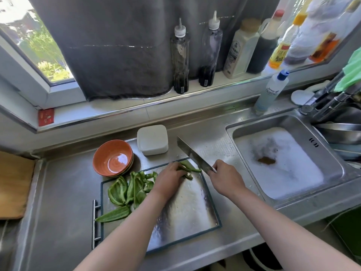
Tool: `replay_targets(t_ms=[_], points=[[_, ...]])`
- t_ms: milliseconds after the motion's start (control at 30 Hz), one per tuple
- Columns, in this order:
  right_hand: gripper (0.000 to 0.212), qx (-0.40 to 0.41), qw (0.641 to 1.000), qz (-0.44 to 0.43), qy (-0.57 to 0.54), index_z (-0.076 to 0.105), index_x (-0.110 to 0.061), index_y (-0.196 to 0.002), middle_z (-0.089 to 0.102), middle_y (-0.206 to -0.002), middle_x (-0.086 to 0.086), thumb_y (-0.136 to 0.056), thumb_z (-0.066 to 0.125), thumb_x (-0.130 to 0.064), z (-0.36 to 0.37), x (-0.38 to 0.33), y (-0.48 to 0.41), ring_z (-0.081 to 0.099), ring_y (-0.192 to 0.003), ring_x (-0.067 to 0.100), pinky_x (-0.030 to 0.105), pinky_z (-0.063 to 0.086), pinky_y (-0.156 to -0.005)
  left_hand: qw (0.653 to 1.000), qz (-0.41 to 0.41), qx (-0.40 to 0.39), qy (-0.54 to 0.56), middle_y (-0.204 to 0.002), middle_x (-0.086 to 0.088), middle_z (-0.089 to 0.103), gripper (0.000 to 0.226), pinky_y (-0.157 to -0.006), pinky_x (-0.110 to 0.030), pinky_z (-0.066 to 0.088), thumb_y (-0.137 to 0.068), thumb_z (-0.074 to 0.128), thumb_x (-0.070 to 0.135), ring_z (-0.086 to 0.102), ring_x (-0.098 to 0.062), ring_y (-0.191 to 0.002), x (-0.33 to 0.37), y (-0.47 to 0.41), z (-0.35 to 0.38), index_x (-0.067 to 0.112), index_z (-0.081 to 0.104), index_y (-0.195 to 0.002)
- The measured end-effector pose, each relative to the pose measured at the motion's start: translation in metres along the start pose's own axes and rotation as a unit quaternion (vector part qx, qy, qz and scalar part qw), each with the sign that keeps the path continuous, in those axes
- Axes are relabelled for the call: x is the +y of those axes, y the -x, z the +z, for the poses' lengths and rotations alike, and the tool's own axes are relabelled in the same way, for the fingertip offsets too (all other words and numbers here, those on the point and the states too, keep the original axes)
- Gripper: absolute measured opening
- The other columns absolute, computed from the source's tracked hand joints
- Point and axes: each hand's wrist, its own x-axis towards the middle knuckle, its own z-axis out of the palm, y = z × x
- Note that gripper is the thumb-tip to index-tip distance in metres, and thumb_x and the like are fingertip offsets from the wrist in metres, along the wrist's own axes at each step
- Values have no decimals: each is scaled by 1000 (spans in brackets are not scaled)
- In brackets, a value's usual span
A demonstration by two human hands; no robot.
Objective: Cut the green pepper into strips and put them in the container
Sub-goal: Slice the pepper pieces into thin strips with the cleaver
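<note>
Fingers of the right hand (224, 178) curled round the knife (192, 155) handle, blade tilted beside the left hand (170, 178), whose bent fingers held a pepper piece (190, 169) on the cutting board (185, 212). Other pepper halves (127, 190) lay left; the container (152, 139) stood beyond the blade.

Left hand (169, 178) hides perhaps half the pepper (192, 169).

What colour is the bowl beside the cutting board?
Orange, glossy inside; the bowl shows best in the head view.

Foamy sink (304, 132), grey curtain (117, 45)
</note>
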Motion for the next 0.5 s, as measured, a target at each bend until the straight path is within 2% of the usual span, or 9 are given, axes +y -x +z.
replay_targets(t_ms=[133, 233, 333, 400, 500], points=[[17, -28, 999, -1, 16, 51, -21, -92, 56, -80, -4, -100, 49, -35, 7, 3, -2, 55, -74, 23, 31, 35, -55, 1000, -15, 13, 22, -128, 3, 54, 32, -90, -32, 47, -92, 62, 28, 49, -17, -118, -1, 5, -9, 25, 66, -124], [20, -34, 999, -19, 9, 50, -22, -89, 56, -79, -5, -100, 49, -38, 7, -4, -1, 55, -74, 23, 30, 32, -53, 987, -66, 107, 96, -120, -2, 58, 34, -89, -30, 47, -88, 59, 7, 55, -20, -107, -9, 18, -21, 14, 68, -120], [19, -29, 999, -38, 3, 51, -21, -92, 56, -81, -4, -99, 50, -38, 7, -19, 1, 55, -78, 26, 32, 34, -57, 969, -149, 171, 99, -112, -5, 61, 36, -89, -36, 49, -85, 56, -7, 56, -23, -104, -26, 33, -41, 9, 69, -114], [15, -31, 998, -50, -4, 51, -20, -95, 57, -85, -2, -99, 50, -34, 10, -32, 3, 54, -80, 27, 33, 36, -61, 967, -182, 175, 38, -108, -2, 63, 41, -90, -37, 46, -82, 56, -11, 56, -25, -103, -40, 44, -52, 13, 70, -113], [11, -38, 998, -59, -2, 52, -21, -96, 59, -87, -2, -98, 49, -31, 18, -49, 10, 54, -82, 26, 33, 37, -64, 978, -173, 107, -49, -113, 4, 66, 41, -95, -37, 37, -86, 58, 0, 53, -22, -109, -50, 57, -63, 22, 69, -118]])
